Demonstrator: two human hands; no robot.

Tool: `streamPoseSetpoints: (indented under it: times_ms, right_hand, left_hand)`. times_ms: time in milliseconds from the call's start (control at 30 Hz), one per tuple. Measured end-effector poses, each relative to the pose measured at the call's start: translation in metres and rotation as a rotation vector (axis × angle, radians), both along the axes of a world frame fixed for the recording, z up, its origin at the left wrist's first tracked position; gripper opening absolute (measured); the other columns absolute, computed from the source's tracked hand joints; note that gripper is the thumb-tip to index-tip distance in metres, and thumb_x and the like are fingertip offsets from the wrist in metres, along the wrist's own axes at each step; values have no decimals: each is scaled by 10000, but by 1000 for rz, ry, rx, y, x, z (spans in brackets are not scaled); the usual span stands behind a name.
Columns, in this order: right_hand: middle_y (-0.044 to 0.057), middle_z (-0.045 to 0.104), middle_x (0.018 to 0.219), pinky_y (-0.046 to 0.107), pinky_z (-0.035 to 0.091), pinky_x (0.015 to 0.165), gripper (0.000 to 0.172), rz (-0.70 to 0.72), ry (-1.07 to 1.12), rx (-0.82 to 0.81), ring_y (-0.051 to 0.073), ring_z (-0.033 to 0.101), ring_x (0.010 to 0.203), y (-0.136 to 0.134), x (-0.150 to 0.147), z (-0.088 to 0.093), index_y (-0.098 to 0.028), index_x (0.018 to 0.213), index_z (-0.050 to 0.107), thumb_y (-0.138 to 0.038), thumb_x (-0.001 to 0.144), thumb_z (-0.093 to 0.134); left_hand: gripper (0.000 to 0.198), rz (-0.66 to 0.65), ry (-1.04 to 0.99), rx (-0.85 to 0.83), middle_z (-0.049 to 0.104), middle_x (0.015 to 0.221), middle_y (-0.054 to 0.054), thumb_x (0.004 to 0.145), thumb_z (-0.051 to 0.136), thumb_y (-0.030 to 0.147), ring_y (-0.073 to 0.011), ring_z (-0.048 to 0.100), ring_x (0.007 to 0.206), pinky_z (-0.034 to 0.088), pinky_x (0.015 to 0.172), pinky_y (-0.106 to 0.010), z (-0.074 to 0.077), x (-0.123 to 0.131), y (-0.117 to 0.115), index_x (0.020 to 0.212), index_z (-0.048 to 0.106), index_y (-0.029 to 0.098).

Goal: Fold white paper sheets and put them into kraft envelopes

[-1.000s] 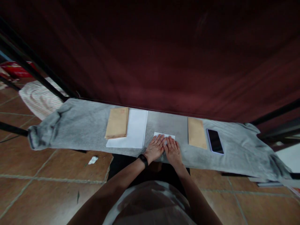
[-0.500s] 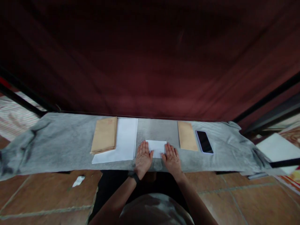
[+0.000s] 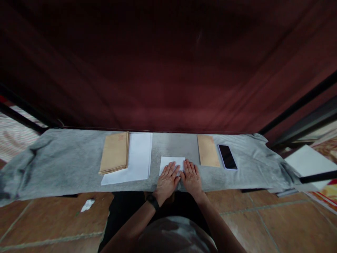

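small white paper (image 3: 165, 162) is lying flat at the middle of the bench, near its front edge, with both hands covering its lower and right parts. the left hand (image 3: 166, 181), wearing a dark wristband (image 3: 153, 201), is resting palm down across the paper, its fingers lying extended and slightly apart, grasping nothing. the right hand (image 3: 192, 178) is also lying flat and unclenched, its fingers reaching over the paper's right edge and gripping nothing, while the two thumbs are nearly meeting. to the left, a stack of brown envelopes (image 3: 114, 152) is sitting on larger white sheets (image 3: 140, 158) and hiding much of their left side; the sheets' right edge is running near the left hand. to the right, a single brown envelope (image 3: 209, 151) is lying just beyond the right hand, and a phone (image 3: 228, 157) with a dark screen is lying just beside that envelope. grey cloth (image 3: 71, 161) is covering the long, narrow bench and wrinkling towards both ends. behind it, a dark red curtain (image 3: 168, 80) is hanging, with black bars (image 3: 302, 101) slanting at the sides. striped fabric (image 3: 15, 131) is showing at far left, a white panel (image 3: 310, 162) is jutting in at far right, and a white scrap (image 3: 87, 205) is lying on the brown tiled floor (image 3: 52, 223).
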State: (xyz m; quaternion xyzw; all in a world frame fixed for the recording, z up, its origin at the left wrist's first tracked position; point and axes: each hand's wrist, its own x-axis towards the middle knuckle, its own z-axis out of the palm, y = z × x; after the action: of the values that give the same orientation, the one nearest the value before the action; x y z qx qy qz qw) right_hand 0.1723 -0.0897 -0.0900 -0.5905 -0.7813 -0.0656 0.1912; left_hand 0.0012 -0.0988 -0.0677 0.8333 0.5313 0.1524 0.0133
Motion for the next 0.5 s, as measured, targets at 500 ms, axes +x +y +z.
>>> streamPoseSetpoints:
  times_ms: [500]
  right_hand:
    - [177,438,1535,489,348,1139,571,16,109,41,279,396,1421,0,4,2,-100,1530,340,-355,1022,399]
  left_hand:
    - [517,-15,232,-143,513,1469,-206,888,394,54,-257,440,1410,411,1138,-443,-5,-50,12,1391,504,94]
